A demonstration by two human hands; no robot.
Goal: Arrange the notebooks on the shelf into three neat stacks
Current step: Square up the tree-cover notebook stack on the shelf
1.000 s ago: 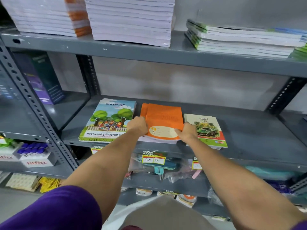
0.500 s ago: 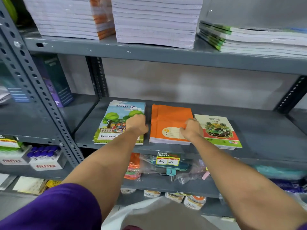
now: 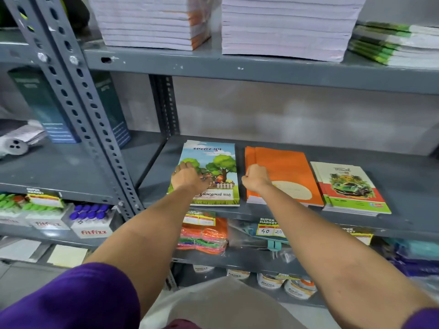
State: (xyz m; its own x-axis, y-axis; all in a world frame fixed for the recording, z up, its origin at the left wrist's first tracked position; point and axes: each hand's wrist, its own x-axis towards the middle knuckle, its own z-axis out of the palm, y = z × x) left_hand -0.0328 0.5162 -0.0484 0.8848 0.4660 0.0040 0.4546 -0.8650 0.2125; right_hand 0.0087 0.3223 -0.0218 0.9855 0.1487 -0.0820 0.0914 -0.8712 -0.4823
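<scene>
Notebooks lie in three stacks side by side on the middle shelf (image 3: 403, 186), near its front edge. Left stack: tree-cover stack (image 3: 215, 176). Centre: orange stack (image 3: 285, 174). Right: car-cover stack (image 3: 349, 186), set slightly askew and further forward than the others. A narrow gap separates the tree-cover stack from the orange stack; the orange stack and car-cover stack sit just beside each other.

The left hand (image 3: 187, 178) rests on the tree-cover stack at its left side, fingers spread flat, palm down, gripping nothing. The right hand (image 3: 256, 178) is curled into a loose fist at the left edge of the orange stack; whether it pinches the cover cannot be told. Both forearms reach forward from purple sleeves (image 3: 71, 298).

The upper shelf (image 3: 237, 70) carries two tall white paper stacks (image 3: 285, 27) and a lower green-edged stack (image 3: 392, 43). Below the middle shelf, price tags (image 3: 270, 230) hang over bagged goods. At left, a perforated upright (image 3: 78, 103) stands before teal boxes (image 3: 42, 103)
</scene>
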